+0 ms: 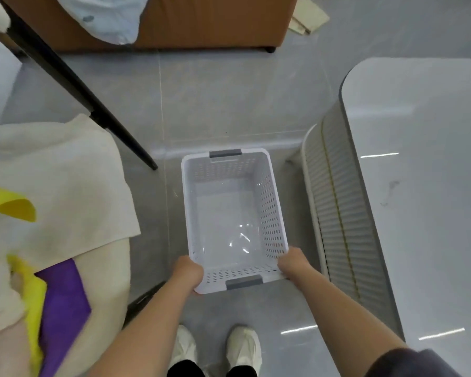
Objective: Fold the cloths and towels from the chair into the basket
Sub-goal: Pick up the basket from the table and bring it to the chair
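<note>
Now: white plastic basket point(186, 213), rectangular, rounded corners, walls pierced with rows of small slots, smooth glossy bottom, grey handle at each short end. Position: over grey tile floor point(215, 104), ahead of white shoes point(244, 346), between chair point(114, 281) and ribbed table base point(343, 227); resting or lifted, cannot tell. Left hand point(188, 272) grips near left corner; right hand point(292, 263) grips near right corner. Soft beige towel point(65, 186), yellow cloth point(11, 202) and purple cloth point(63, 300) heaped on rounded cream chair.

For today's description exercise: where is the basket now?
Head view, centre: the basket is between the chair at left and table at right, its near corners gripped by the left hand and right hand.
</note>
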